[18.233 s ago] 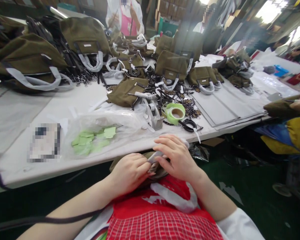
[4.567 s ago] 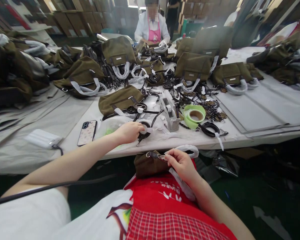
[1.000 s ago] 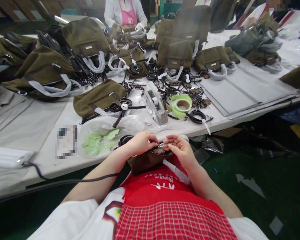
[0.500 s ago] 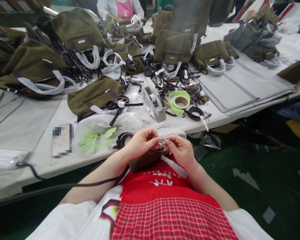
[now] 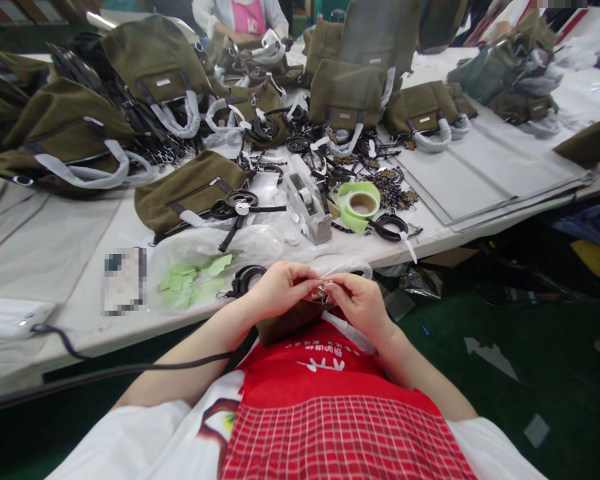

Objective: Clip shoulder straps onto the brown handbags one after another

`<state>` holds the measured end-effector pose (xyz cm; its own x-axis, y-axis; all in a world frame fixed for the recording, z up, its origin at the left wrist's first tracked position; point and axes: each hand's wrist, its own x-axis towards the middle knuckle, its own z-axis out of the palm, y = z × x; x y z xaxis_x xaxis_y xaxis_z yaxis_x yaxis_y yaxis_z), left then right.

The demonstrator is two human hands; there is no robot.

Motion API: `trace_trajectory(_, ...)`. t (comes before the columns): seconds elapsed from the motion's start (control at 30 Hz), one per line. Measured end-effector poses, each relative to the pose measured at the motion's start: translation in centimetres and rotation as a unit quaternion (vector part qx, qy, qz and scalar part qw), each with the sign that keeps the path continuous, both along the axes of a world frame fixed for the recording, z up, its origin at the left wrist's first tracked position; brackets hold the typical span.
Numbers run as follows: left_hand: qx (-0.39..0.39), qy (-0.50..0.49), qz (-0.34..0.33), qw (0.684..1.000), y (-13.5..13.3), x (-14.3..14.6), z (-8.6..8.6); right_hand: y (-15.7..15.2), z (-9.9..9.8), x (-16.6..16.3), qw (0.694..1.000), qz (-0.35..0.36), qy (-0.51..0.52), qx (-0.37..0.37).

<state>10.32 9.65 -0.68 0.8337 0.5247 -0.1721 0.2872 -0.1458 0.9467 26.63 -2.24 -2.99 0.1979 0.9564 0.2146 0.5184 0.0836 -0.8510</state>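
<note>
My left hand (image 5: 286, 290) and my right hand (image 5: 359, 301) meet over my lap, fingertips pinched together. Between them is a small shiny metal fitting (image 5: 321, 292); its exact kind is too small to make out. Both hands are closed on it, from either side. Just below lies an olive-green bag (image 5: 284, 323), resting against my red apron (image 5: 300, 383) and partly hidden by my left hand and wrist. A white-wrapped handle (image 5: 347, 331) hangs from the bag under my right hand.
On the table edge lie a coiled black strap (image 5: 250, 277), green paper pieces (image 5: 185, 283) on clear plastic and a phone (image 5: 124, 281). Beyond stand a tape dispenser (image 5: 307, 207), a green tape roll (image 5: 359, 205) and several olive bags (image 5: 193, 193). A co-worker (image 5: 243, 19) is across the table.
My fingertips have shifted slightly around the metal fitting, which now shows more plainly between them. My left hand has moved slightly down; the bag stays in my lap.
</note>
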Motion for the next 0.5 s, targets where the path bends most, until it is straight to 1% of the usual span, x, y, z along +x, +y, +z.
trace_trajectory(0.1,0.034,-0.008,-0.007,0.999,0.02,-0.04,0.23,0.03,0.04,0.02,1.0,0.013,-0.014,-0.001)
trace_trajectory(0.33,0.075,-0.012,-0.029,0.997,0.25,-0.13,0.53,0.28,0.31,0.26,0.998,0.03,-0.05,0.017)
trace_trajectory(0.5,0.087,-0.007,-0.033,0.996,0.31,-0.25,0.25,0.34,0.28,0.35,0.996,0.055,-0.069,0.021)
